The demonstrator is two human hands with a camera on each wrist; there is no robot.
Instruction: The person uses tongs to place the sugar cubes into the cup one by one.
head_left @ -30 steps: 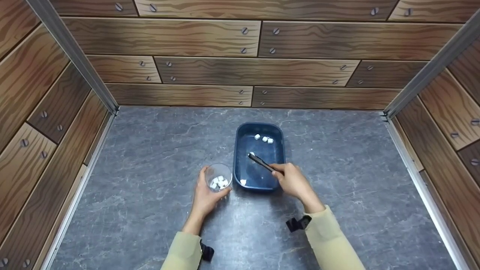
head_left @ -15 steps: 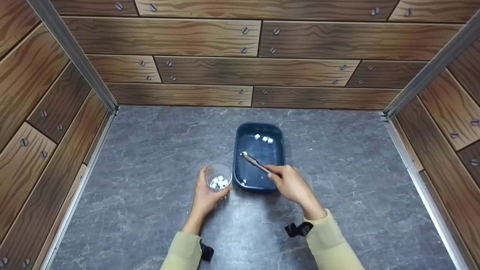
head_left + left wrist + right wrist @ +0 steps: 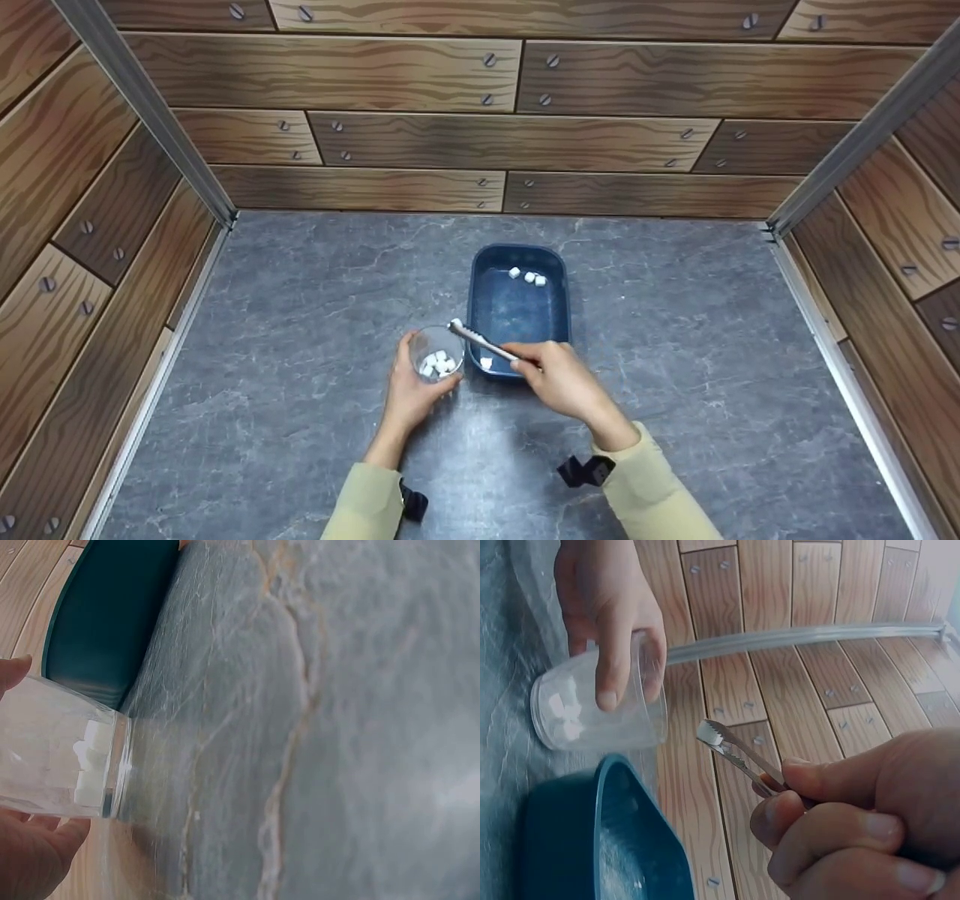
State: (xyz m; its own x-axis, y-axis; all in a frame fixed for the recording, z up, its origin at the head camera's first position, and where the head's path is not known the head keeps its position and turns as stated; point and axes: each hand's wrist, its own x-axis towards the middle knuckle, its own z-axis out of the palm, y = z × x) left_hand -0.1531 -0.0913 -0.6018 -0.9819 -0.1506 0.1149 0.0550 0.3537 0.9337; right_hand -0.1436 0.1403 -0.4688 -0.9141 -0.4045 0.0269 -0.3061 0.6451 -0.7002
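My left hand grips a clear plastic cup from its left side, thumb in front. Several white cubes lie at the cup's bottom. In the right wrist view my right hand pinches small metal tongs, whose toothed tips hold one white cube. From the head, those tips overlap the cup's right rim. Beside the cup stands a blue rectangular tub. Three white cubes sit near its far end, and a white piece lies in its near left corner.
The cup and tub stand on a grey marbled surface. Wood-patterned panels rise at the back and both sides, joined by metal corner posts. Dark wrist cameras are strapped near both sleeves.
My right hand has moved left and toward me, carrying the tongs and cube from the tub's middle over its left rim to the cup. My left hand and the cup have stayed put.
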